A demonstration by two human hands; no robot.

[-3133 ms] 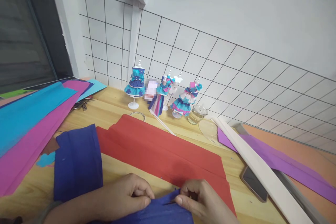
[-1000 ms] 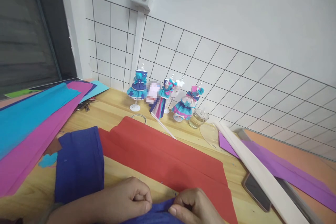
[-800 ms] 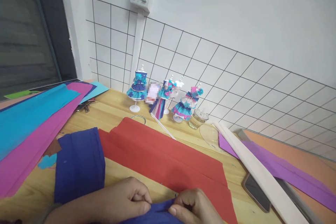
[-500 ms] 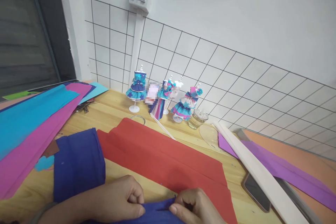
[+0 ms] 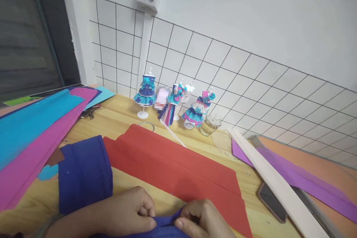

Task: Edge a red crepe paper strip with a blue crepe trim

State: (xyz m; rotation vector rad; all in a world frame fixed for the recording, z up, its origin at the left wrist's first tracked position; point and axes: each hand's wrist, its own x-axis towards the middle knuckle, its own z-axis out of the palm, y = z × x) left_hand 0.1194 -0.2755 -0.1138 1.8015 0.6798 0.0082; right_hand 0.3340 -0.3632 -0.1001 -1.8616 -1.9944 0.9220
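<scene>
Pinching the near blue sheet (image 5: 167, 231), left hand (image 5: 122, 212) and right hand (image 5: 208, 217) have fingers (image 5: 151, 224) clamped along its far edge, probably keeping it taut; it sits nearside of the red sheet (image 5: 178, 165), surface (image 5: 131, 179) contact unclear.

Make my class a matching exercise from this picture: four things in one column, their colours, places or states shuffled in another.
1. Central creased sheet
2. Smartphone
3. Nearest dark blue sheet
4. Glass

A. Partly hidden by a cream strip
B. Beside the rightmost miniature mannequin
C. Red
D. Pinched by the left hand and right hand

Pairs: 1-C, 2-A, 3-D, 4-B
</scene>
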